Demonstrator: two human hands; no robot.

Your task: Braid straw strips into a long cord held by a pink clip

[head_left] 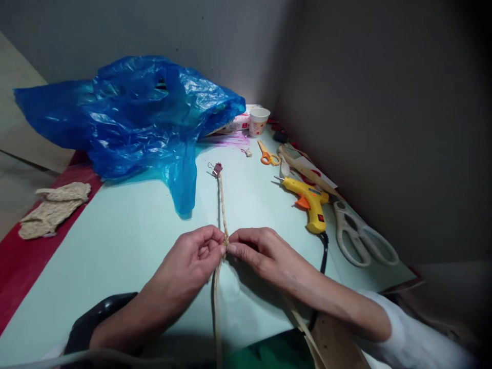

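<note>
Left hand [190, 259], right hand [268, 253] pinching slim tan plaited-fibre cord [223, 205]; dark-red metal binder clip [217, 169] gripping end; even tension likely helping.

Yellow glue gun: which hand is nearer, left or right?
Right. The right hand pinches the braided cord just left of the glue gun and nearer the wearer; the left hand is on the cord's far side from it.

The head-worn camera looks forward and down along the braided cord [223, 205] from above its near side, close enough to show its twists. The wide view takes in the tabletop [134, 220] around the cord and the grey wall [234, 46] beyond it.
</note>
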